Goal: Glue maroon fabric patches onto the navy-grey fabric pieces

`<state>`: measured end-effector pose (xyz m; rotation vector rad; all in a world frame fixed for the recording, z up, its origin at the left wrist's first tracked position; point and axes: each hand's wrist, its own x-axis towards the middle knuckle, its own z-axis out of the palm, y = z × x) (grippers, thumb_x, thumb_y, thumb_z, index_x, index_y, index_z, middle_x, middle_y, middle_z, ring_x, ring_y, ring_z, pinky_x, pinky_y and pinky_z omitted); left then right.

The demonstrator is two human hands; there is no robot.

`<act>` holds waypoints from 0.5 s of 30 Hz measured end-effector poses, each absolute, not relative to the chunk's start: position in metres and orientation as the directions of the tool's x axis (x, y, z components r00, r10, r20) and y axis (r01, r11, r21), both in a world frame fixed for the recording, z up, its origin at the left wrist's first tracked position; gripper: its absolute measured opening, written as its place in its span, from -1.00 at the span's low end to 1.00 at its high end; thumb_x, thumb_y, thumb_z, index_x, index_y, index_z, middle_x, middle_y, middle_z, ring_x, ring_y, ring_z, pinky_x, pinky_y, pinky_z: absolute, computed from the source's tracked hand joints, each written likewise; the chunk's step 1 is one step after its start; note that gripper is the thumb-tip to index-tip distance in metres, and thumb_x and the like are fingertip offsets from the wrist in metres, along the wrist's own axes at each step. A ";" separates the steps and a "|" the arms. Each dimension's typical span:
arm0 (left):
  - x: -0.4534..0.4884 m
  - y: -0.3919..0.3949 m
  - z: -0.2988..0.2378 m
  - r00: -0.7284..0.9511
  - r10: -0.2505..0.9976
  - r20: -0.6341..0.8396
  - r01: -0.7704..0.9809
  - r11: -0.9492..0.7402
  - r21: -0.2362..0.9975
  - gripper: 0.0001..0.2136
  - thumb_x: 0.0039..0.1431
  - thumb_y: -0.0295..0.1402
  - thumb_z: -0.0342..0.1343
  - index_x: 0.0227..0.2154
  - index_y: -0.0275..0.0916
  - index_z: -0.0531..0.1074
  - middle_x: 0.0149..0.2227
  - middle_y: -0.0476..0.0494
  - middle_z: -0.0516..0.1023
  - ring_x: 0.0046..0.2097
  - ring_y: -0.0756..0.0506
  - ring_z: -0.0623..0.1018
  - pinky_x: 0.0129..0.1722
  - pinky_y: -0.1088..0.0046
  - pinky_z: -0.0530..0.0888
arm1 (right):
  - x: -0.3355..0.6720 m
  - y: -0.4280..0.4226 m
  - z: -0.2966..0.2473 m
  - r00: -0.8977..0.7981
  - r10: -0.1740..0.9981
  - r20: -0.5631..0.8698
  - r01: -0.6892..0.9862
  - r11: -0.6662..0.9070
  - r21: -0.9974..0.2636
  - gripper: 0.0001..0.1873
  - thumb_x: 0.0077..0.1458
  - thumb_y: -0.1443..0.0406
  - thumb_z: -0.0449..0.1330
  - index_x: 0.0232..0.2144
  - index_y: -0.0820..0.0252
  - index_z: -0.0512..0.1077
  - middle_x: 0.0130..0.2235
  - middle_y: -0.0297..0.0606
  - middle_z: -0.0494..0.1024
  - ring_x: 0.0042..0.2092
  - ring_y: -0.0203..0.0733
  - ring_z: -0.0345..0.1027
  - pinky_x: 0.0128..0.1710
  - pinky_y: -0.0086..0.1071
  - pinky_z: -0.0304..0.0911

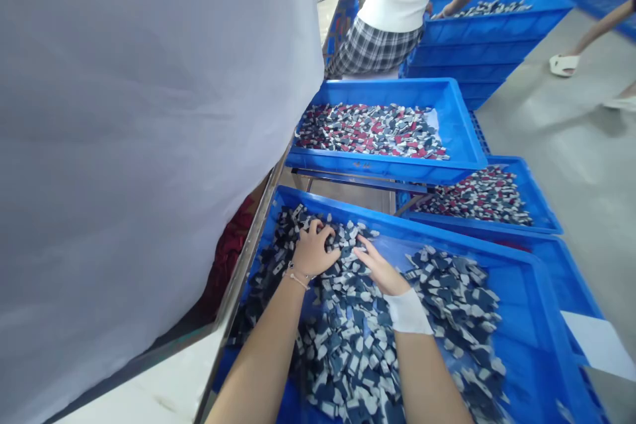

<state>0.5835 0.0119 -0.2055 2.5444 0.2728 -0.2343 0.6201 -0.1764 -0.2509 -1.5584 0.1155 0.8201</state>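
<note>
White sheet (149, 112) blocks the left. The near crate (546, 318) butts against the bench (254, 245) edge and is loaded with grey and dark pieces (348, 338). The left hand (314, 250) is curled into the pile at the far end; can't tell if it grips any. The right hand (380, 270) lies flat and open on the pieces, holding nothing. One bare blue patch beside it, otherwise the pile looks full, so I'd say it's early. The far crate (387, 165) holds red-mixed pieces. Another person (397, 0) works beyond it.
</note>
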 end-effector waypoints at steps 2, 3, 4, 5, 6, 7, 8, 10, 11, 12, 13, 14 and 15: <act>0.579 0.012 -0.207 0.973 0.125 -0.191 0.213 -0.799 0.562 -0.71 0.04 -0.24 0.21 -0.13 -0.10 0.44 0.04 -0.15 0.24 0.07 -0.32 0.38 0.08 0.04 0.40 | 0.625 -0.174 -0.251 0.710 0.379 -0.593 -0.567 -0.192 -0.801 -0.49 0.27 0.11 0.16 0.20 0.10 0.26 0.26 -0.10 0.28 0.19 0.08 0.26 0.15 0.12 0.21; 0.577 0.013 -0.208 0.978 0.115 -0.176 0.198 -0.786 0.586 -0.72 0.04 -0.24 0.23 -0.16 -0.11 0.44 0.01 -0.14 0.24 0.07 -0.27 0.39 0.12 0.08 0.38 | 0.629 -0.171 -0.251 0.699 0.378 -0.607 -0.581 -0.194 -0.790 -0.50 0.27 0.11 0.16 0.19 0.10 0.27 0.24 -0.10 0.30 0.17 0.07 0.27 0.13 0.10 0.23; 0.575 0.013 -0.209 0.981 0.105 -0.161 0.182 -0.772 0.609 -0.72 0.05 -0.23 0.24 -0.16 -0.13 0.44 -0.01 -0.14 0.24 0.07 -0.23 0.40 0.16 0.13 0.35 | 0.633 -0.168 -0.251 0.690 0.379 -0.616 -0.591 -0.197 -0.782 -0.51 0.27 0.12 0.16 0.18 0.11 0.28 0.23 -0.10 0.31 0.16 0.06 0.29 0.12 0.09 0.25; 0.573 0.014 -0.211 0.984 0.096 -0.147 0.168 -0.759 0.630 -0.71 0.06 -0.22 0.25 -0.15 -0.14 0.43 -0.02 -0.14 0.23 0.09 -0.20 0.40 0.20 0.18 0.33 | 0.638 -0.165 -0.252 0.682 0.383 -0.623 -0.597 -0.200 -0.777 -0.52 0.27 0.12 0.16 0.18 0.11 0.28 0.23 -0.10 0.31 0.15 0.05 0.30 0.11 0.08 0.27; 0.571 0.014 -0.212 0.987 0.090 -0.135 0.157 -0.746 0.647 -0.68 0.08 -0.20 0.25 -0.11 -0.14 0.42 -0.01 -0.14 0.22 0.11 -0.18 0.39 0.23 0.22 0.31 | 0.643 -0.162 -0.253 0.674 0.389 -0.627 -0.600 -0.207 -0.773 -0.52 0.27 0.13 0.16 0.17 0.12 0.28 0.23 -0.10 0.31 0.15 0.05 0.30 0.10 0.07 0.28; 0.567 0.014 -0.213 0.988 0.087 -0.126 0.149 -0.735 0.662 -0.63 0.09 -0.19 0.25 -0.05 -0.13 0.39 0.02 -0.16 0.20 0.14 -0.17 0.38 0.25 0.25 0.29 | 0.648 -0.159 -0.253 0.665 0.399 -0.632 -0.601 -0.217 -0.769 -0.52 0.26 0.13 0.17 0.17 0.13 0.28 0.23 -0.10 0.31 0.15 0.06 0.30 0.09 0.08 0.28; 0.563 0.014 -0.214 0.989 0.085 -0.121 0.144 -0.725 0.674 -0.55 0.09 -0.17 0.26 0.03 -0.12 0.35 0.08 -0.19 0.16 0.19 -0.18 0.35 0.26 0.25 0.28 | 0.652 -0.156 -0.254 0.653 0.412 -0.635 -0.600 -0.231 -0.766 -0.52 0.26 0.14 0.18 0.17 0.13 0.28 0.23 -0.10 0.31 0.15 0.06 0.30 0.09 0.08 0.28; 0.555 0.012 -0.216 0.990 0.074 -0.123 0.138 -0.713 0.688 -0.32 0.00 -0.11 0.33 0.17 -0.07 0.22 0.23 -0.24 0.02 0.29 -0.25 0.24 0.28 0.20 0.27 | 0.658 -0.152 -0.255 0.629 0.445 -0.637 -0.586 -0.267 -0.765 -0.52 0.25 0.15 0.18 0.17 0.13 0.29 0.22 -0.10 0.31 0.14 0.06 0.30 0.08 0.08 0.29; 0.550 0.011 -0.217 0.990 0.063 -0.130 0.135 -0.710 0.691 -0.21 -0.09 -0.08 0.38 0.21 -0.04 0.17 0.29 -0.24 -0.06 0.33 -0.30 0.18 0.28 0.15 0.27 | 0.659 -0.150 -0.254 0.617 0.466 -0.634 -0.573 -0.287 -0.768 -0.52 0.25 0.16 0.19 0.17 0.13 0.29 0.22 -0.10 0.31 0.14 0.06 0.30 0.08 0.08 0.30; 0.546 0.009 -0.218 0.989 0.051 -0.139 0.134 -0.710 0.691 -0.11 -0.18 -0.07 0.43 0.24 -0.01 0.14 0.34 -0.23 -0.15 0.36 -0.35 0.12 0.28 0.10 0.26 | 0.660 -0.149 -0.254 0.605 0.489 -0.628 -0.555 -0.307 -0.773 -0.52 0.25 0.16 0.19 0.17 0.13 0.28 0.23 -0.10 0.30 0.15 0.06 0.30 0.08 0.08 0.30; 0.542 0.007 -0.219 0.988 0.043 -0.149 0.135 -0.714 0.687 -0.02 -0.26 -0.07 0.46 0.26 0.03 0.11 0.37 -0.22 -0.21 0.37 -0.40 0.06 0.28 0.05 0.25 | 0.660 -0.148 -0.253 0.595 0.514 -0.619 -0.532 -0.325 -0.782 -0.51 0.25 0.17 0.20 0.18 0.12 0.28 0.24 -0.10 0.29 0.15 0.07 0.29 0.09 0.08 0.29; 0.538 0.005 -0.220 0.986 0.042 -0.160 0.141 -0.720 0.680 0.04 -0.32 -0.09 0.49 0.28 0.06 0.09 0.39 -0.20 -0.25 0.38 -0.43 0.03 0.28 0.00 0.24 | 0.659 -0.148 -0.251 0.585 0.539 -0.607 -0.506 -0.342 -0.792 -0.50 0.24 0.18 0.21 0.18 0.11 0.27 0.25 -0.10 0.28 0.16 0.08 0.28 0.09 0.09 0.29; 0.535 0.003 -0.222 0.985 0.049 -0.168 0.150 -0.727 0.670 0.08 -0.34 -0.12 0.51 0.29 0.09 0.06 0.40 -0.19 -0.27 0.38 -0.46 0.02 0.27 -0.03 0.23 | 0.657 -0.148 -0.250 0.575 0.563 -0.593 -0.478 -0.357 -0.802 -0.50 0.23 0.20 0.22 0.19 0.11 0.27 0.25 -0.10 0.27 0.17 0.08 0.28 0.09 0.09 0.30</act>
